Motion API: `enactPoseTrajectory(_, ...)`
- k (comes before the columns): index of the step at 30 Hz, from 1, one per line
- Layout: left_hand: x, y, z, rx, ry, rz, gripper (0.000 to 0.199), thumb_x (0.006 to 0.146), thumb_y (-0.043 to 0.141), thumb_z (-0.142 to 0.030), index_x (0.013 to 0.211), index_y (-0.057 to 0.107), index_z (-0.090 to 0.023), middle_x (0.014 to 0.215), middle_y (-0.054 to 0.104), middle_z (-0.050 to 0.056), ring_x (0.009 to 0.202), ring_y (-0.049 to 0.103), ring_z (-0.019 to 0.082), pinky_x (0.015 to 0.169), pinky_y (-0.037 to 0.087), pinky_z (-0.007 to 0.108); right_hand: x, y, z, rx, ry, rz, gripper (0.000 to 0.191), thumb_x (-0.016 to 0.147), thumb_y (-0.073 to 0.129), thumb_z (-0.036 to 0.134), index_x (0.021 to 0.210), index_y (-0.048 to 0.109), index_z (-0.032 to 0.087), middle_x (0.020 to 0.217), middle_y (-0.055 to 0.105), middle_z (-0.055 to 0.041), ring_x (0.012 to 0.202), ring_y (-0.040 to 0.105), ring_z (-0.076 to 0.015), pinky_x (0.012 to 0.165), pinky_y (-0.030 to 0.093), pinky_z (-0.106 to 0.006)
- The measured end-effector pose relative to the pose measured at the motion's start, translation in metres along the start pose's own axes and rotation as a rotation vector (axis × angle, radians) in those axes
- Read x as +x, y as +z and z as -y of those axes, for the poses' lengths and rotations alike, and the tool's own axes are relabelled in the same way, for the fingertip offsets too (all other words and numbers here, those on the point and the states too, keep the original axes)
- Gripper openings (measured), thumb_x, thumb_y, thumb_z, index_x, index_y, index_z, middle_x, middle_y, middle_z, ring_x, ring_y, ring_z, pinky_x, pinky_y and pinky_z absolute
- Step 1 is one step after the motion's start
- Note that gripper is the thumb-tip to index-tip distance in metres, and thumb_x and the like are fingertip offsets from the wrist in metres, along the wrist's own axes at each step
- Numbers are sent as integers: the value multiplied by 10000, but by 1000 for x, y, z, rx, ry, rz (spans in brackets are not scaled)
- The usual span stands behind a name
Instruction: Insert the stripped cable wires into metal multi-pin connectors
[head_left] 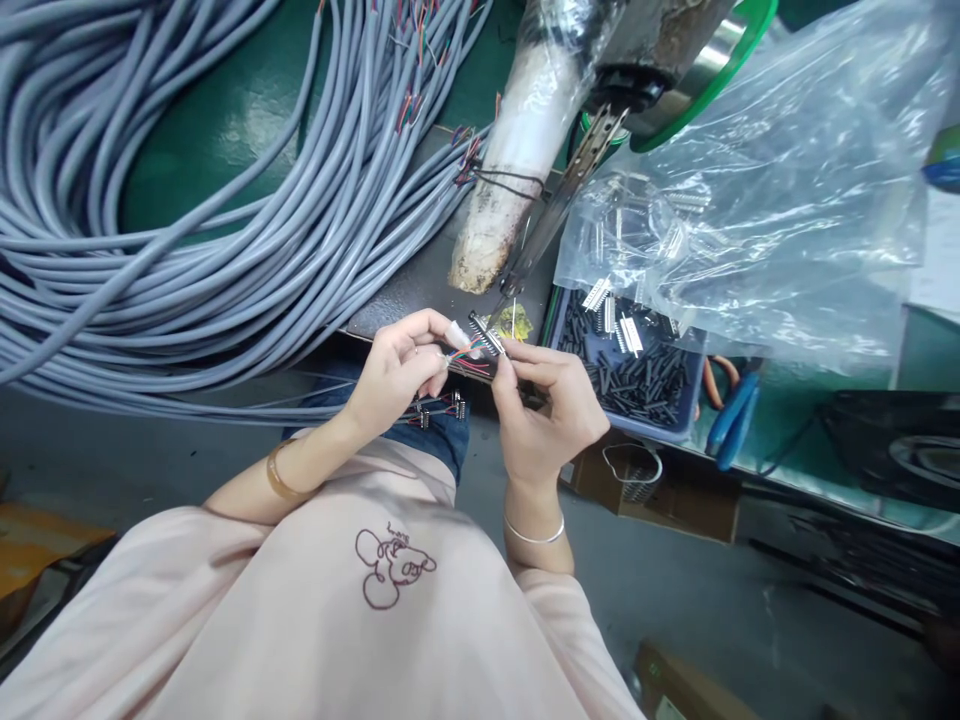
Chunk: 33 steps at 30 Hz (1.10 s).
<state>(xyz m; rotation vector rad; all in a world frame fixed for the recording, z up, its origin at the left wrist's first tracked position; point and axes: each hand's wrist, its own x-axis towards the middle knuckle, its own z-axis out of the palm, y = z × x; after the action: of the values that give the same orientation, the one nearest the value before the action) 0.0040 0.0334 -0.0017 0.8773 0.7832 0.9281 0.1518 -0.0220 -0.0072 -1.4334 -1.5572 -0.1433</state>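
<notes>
My left hand [407, 368] pinches the thin coloured wires [466, 350] that come out of a cable end. White tape or a cover wraps one of its fingertips. Facing it, my right hand [553, 405] grips a multi-pin connector [487, 334] between thumb and fingers. The wires reach the connector's row of pins. Just above the connector is the thin tip of a soldering iron [532, 240], fixed in place and pointing down. Whether the tip touches a pin I cannot tell. Below my left hand hang several finished-looking cable ends with connectors [459, 404].
Grey cables [225, 270] pile over the left of the bench. A wrapped white tube [510, 150] stands beside the iron. At right are a blue tray [686, 410] of black sleeves and connectors, a plastic bag [817, 180] and blue-handled pliers [733, 420]. A yellow sponge-like lump [517, 322] lies behind the connector.
</notes>
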Motion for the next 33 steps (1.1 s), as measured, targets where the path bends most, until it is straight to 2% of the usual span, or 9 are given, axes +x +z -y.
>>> enactPoseTrajectory(6, 0, 1, 0, 4, 3, 12, 86, 686, 653, -170, 768, 636, -156, 607, 613, -30, 411, 455, 42, 416, 336, 178, -3, 1, -1, 31, 42, 2, 163, 889, 726, 115, 824, 617, 218, 886, 784, 22, 819, 763, -134, 663, 579, -246)
enactPoseTrajectory(11, 1, 4, 2, 79, 19, -7, 204, 707, 788, -211, 726, 590, -165, 578, 571, -53, 421, 443, 25, 407, 338, 150, -1, 2, -1, 24, 35, 20, 168, 885, 725, 100, 841, 618, 221, 899, 785, 24, 833, 763, -128, 701, 594, -247)
enactPoseTrajectory(14, 3, 6, 5, 96, 49, -41, 236, 713, 819, -256, 722, 603, -160, 629, 606, -33, 450, 477, 28, 415, 366, 147, 1, 3, -1, 26, -1, 34, 161, 886, 721, 95, 870, 625, 223, 908, 786, 21, 844, 765, -129, 751, 605, -257)
enactPoseTrajectory(19, 5, 10, 6, 113, 145, -91, 199, 719, 775, -215, 686, 586, -160, 661, 607, -37, 436, 448, 11, 416, 358, 150, 4, 3, -1, 39, -8, 56, 167, 892, 698, 88, 864, 607, 225, 931, 785, 14, 871, 765, -130, 795, 604, -264)
enactPoseTrajectory(25, 7, 12, 4, 177, 169, -156, 158, 708, 739, -188, 672, 587, -166, 670, 578, -31, 498, 418, 21, 454, 326, 154, 6, 4, -3, 43, -26, 48, 172, 888, 694, 99, 848, 594, 234, 924, 786, 11, 851, 766, -145, 767, 605, -288)
enactPoseTrajectory(33, 7, 13, 1, 210, 215, -158, 146, 709, 724, -161, 663, 586, -161, 715, 609, -17, 513, 423, 22, 471, 338, 155, 10, 5, -4, 23, -41, 56, 158, 904, 694, 140, 842, 589, 241, 927, 785, 5, 857, 766, -157, 757, 605, -308)
